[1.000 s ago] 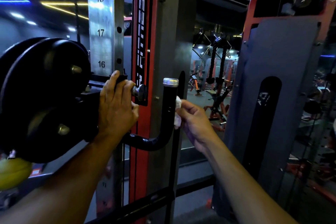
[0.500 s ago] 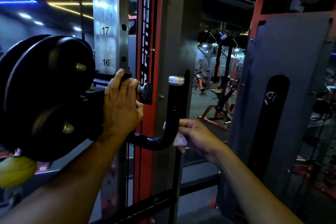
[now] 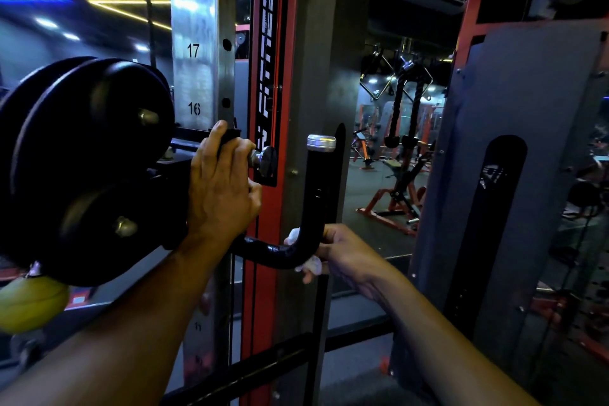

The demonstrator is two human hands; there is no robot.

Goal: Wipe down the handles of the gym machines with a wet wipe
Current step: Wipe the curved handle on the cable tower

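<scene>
- Far left: stacked black weight plates (image 3: pixel 89 168) on a horizontal sleeve; yellow-green ball (image 3: pixel 29 305) directly beneath.
- Behind plates: steel upright (image 3: pixel 197 43) with holes numbered 16, 17, 18.
- Left hand (image 3: pixel 220 188): fingers curled together over the black carriage bracket (image 3: pixel 230 135), beside the chrome pull-pin knob (image 3: pixel 265 160).
- Centre: red-and-grey column (image 3: pixel 296 76); black J-shaped handle (image 3: pixel 316 201) with chrome end cap (image 3: pixel 321 143) uppermost.
- White wet wipe (image 3: pixel 308 265): wrapped around the lower bend of the handle, visible on both sides of the bar.
- Right hand (image 3: pixel 346 254): fingers clamped around wipe and bend.
- Right: grey shroud panel (image 3: pixel 534 175) with orange frame.
</scene>
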